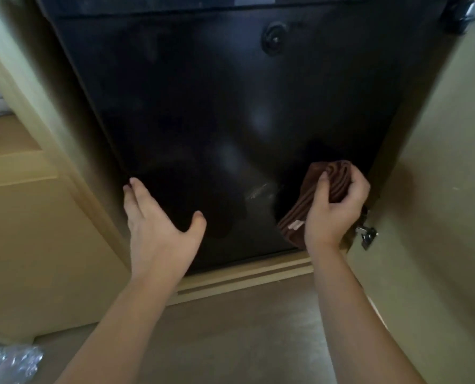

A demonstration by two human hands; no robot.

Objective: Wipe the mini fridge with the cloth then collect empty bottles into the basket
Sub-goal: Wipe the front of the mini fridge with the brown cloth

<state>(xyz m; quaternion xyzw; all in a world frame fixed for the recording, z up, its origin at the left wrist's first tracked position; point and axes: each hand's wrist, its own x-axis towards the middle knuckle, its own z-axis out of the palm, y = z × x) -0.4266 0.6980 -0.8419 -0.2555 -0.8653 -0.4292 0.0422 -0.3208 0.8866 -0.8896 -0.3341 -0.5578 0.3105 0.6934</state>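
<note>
Both forearms are bare to the frame's edge; the left hand (pixel 158 231) and right hand (pixel 334 210) wear no gloves, rings or watch.

Mini fridge (pixel 217 120): black, glossy door shut, round lock near upper right, faint smears low on the door, set in a beige cabinet recess; cloth (pixel 314 200): brown, folded, small white tag, bunched against the door's lower right corner.

Cream cabinet panels (pixel 23 231) flank a dim alcove above what seems a brownish floor (pixel 230 328).
</note>
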